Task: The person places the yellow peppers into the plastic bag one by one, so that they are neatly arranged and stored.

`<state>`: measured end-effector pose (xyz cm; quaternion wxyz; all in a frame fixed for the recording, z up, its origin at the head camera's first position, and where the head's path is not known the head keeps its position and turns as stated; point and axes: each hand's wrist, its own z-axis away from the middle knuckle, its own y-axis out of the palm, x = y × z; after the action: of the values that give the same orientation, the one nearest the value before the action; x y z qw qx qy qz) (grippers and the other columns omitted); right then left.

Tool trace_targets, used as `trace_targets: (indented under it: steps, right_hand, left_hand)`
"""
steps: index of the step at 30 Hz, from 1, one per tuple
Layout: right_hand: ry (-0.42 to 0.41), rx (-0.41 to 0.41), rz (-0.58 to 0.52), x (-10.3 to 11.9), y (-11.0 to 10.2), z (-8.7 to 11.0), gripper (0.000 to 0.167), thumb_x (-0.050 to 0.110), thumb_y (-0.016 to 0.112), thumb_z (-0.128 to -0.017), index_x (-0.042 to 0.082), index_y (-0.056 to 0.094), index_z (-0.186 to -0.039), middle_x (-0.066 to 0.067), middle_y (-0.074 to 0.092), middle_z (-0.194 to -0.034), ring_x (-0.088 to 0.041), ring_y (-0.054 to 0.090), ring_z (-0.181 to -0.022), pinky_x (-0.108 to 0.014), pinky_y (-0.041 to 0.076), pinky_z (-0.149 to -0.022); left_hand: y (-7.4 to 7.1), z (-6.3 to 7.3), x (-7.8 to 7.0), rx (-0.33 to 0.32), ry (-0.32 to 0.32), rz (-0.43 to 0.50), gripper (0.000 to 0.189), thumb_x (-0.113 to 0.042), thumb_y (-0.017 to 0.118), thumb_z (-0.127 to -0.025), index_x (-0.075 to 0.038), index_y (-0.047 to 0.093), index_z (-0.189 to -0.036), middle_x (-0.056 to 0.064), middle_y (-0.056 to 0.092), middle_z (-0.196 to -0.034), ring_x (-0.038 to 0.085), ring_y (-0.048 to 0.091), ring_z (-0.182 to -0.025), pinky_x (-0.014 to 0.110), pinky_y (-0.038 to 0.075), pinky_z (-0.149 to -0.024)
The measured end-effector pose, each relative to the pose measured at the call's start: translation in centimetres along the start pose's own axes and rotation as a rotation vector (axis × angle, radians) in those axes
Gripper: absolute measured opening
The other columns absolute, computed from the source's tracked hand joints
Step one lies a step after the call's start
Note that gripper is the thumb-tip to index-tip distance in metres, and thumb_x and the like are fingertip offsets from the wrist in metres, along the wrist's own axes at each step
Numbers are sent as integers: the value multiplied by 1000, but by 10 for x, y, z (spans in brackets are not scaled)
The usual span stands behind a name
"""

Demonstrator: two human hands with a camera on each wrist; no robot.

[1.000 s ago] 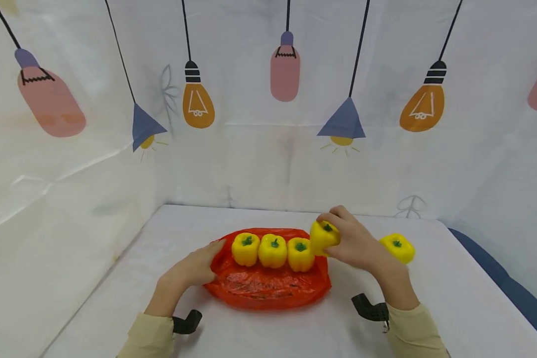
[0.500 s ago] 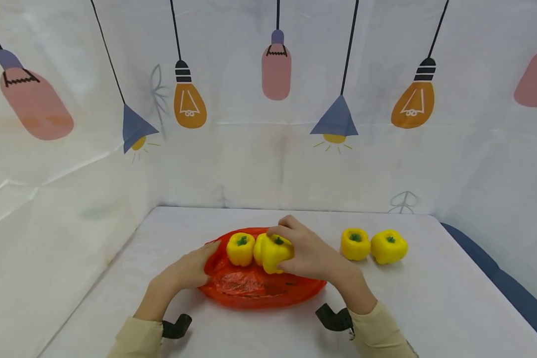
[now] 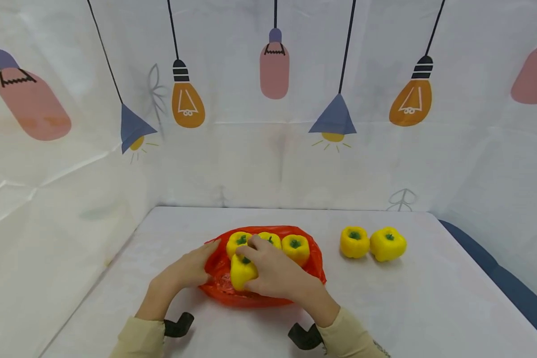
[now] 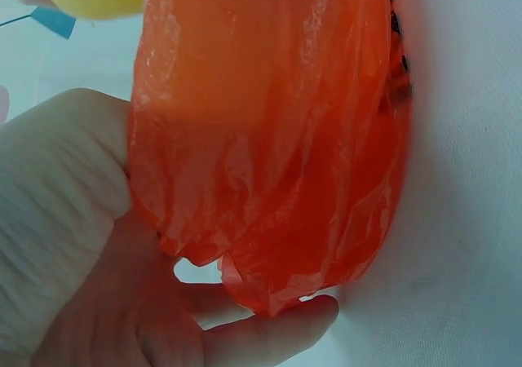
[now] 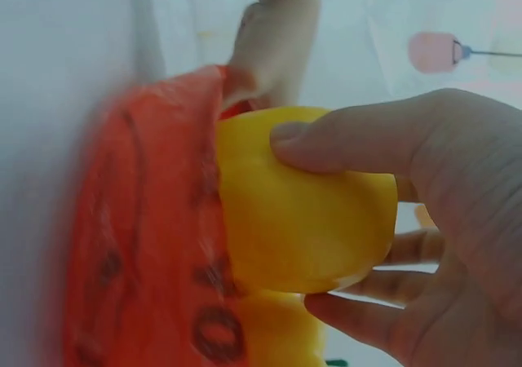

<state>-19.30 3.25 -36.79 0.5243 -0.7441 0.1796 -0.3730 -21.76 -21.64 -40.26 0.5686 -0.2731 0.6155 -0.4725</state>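
A red plastic bag sits with its mouth upward on the white table. Along its back stand three yellow bell peppers in a row, the middle one partly covered by my right hand. My right hand grips another yellow bell pepper over the front left of the bag mouth. The right wrist view has that bell pepper between thumb and fingers, its lower side at the bag's edge. My left hand holds the bag's left end, fingers curled against the outside.
Two more yellow bell peppers, one left and one right, stand on the table to the right of the bag. A white sheet printed with lamps hangs behind. A dark blue shape lies beyond the table's right edge.
My right hand has carried its bell pepper leftward from the bag's right side to the front left of its mouth. My left hand stays at the bag's left end. The view has shifted slightly.
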Motion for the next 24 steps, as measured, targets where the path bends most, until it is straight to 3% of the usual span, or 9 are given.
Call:
trace_targets:
  steps: [5,15,24]
  right_hand:
    - [0,-16,71,10,14,-7,58,36,76,-84,30,54,-137,1,49,-127,-13,52,-113,-32,56,-93]
    - [-38,-149,193,10,48,-15,55,38,75,-85,18,56,-132,-9,53,-137,-21,55,-124,-34,55,-99]
    - [-5,-185,265,11,52,-14,58,44,73,-85,20,55,-134,-8,52,-141,-22,53,-128,-36,55,-101]
  left_hand:
    - [0,0,0,-3,0,0,85,-5,73,-78,-11,36,-154,10,44,-155,33,49,-135,59,44,-108]
    - [0,2,1,-6,-8,7,84,-6,75,-79,-11,37,-154,10,46,-154,32,50,-133,58,47,-105]
    - [-1,3,-1,-9,-2,18,84,-6,74,-77,-10,38,-153,10,46,-153,32,52,-130,58,48,-105]
